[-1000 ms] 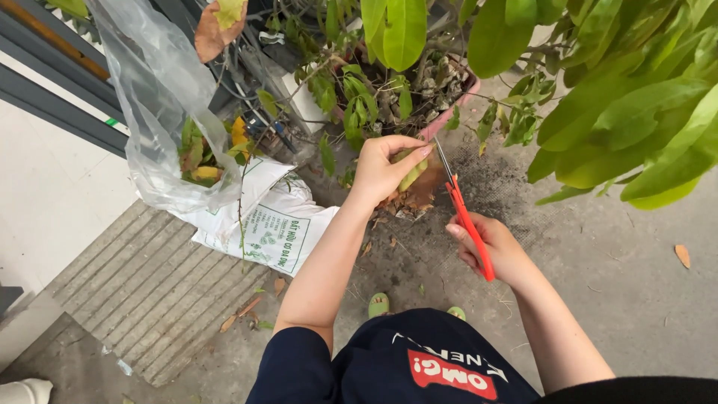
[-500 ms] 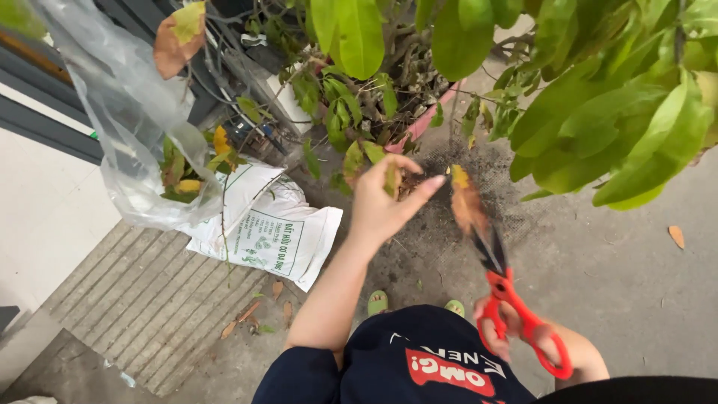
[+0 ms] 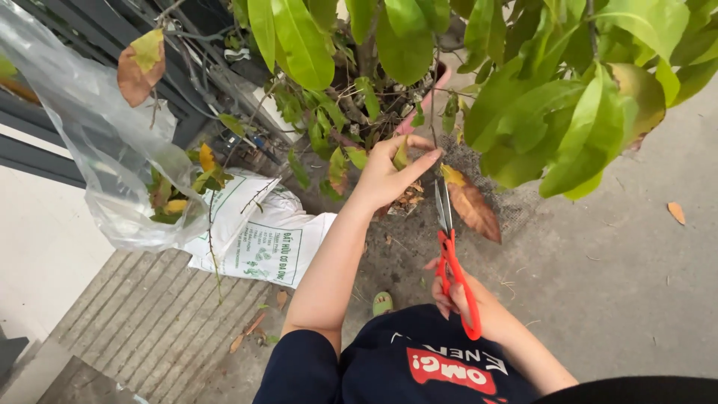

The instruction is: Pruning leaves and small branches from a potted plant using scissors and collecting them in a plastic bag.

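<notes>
1. While the left hand [image 3: 389, 173] reaches up to the potted plant [image 3: 374, 82], its thumb and fingers pinch a small yellow-green leaf [image 3: 402, 155] on a thin twig.
2. Just beside that hand, to its right, hangs a brown and yellow dry leaf [image 3: 470, 203].
3. Red-handled scissors [image 3: 451, 254] point up, and their blades sit pressed together, right next to the dry leaf.
4. Down low, the right hand [image 3: 452, 293] grips the scissors, with fingers curled through the red loops.
5. Big green leaves [image 3: 568, 112] hang over the top right of the view.
6. Crumbs of dry leaf and dark dirt lie on the concrete ground [image 3: 613, 284] under the hands.
7. Near the grooved mat [image 3: 149, 314], a white printed sack [image 3: 262, 239] lies flat on the ground.
8. At the left edge, a clear plastic bag [image 3: 97, 150] hangs with cut leaves in its bottom.
9. One green sandal [image 3: 382, 302] peeks out by the person's dark blue shirt [image 3: 404, 366].
</notes>
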